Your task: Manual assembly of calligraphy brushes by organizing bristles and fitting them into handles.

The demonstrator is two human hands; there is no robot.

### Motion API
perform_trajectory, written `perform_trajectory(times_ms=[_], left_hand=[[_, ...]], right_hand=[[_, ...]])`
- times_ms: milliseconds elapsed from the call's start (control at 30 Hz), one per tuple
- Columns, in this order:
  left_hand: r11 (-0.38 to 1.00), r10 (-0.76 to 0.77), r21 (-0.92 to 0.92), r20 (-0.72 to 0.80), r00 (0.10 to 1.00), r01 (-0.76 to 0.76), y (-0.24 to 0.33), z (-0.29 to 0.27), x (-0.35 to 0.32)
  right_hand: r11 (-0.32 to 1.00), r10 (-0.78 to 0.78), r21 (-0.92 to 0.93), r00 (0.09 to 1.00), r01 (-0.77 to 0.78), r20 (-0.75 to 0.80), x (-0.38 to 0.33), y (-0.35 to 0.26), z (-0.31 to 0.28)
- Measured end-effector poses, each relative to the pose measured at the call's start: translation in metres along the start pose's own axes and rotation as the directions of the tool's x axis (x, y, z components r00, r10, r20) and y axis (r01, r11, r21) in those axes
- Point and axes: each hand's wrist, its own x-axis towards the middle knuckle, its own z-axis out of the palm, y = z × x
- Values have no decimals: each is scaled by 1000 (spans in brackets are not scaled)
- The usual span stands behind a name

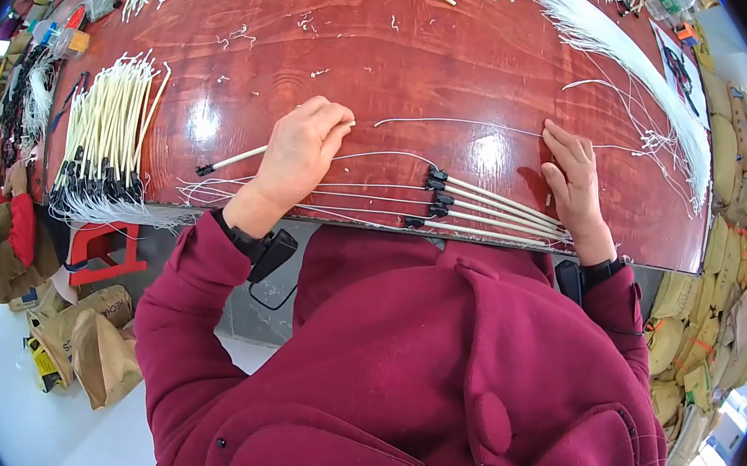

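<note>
Red tabletop [410,61]: near its front edge, the left hand [305,145] pinches a rod [241,157], probably light, stiff, best held mid-shaft; right hand [576,177], thumb and fingers apart, meets a thread [471,121].

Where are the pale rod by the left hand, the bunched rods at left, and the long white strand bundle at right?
Pale rod [240,157]: head view, on its shaft beside the left hand [302,145].
Bunched rods [111,115]: head view, on their pale shafts.
Long white strand bundle [643,73]: head view, partway along its length.
</note>
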Motion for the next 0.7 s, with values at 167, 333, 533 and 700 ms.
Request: perform_trajectory(times_ms=[167, 333, 533, 700], left_hand=[[1000, 11, 8, 3, 1000, -11, 10, 12, -1], [1000, 18, 7, 1, 1000, -18, 14, 16, 1], [1000, 4, 17, 28, 1000, -5, 18, 17, 3], [999, 3, 47, 30, 1000, -4, 18, 20, 7]], right_hand=[[1000, -14, -5, 999, 13, -43, 2, -5, 2], [1000, -9, 6, 999, 10, -53, 2, -4, 2], [1000, 7, 25, 998, -5, -60, 2, -5, 3], [1000, 20, 23, 999, -20, -30, 2, -2, 3]])
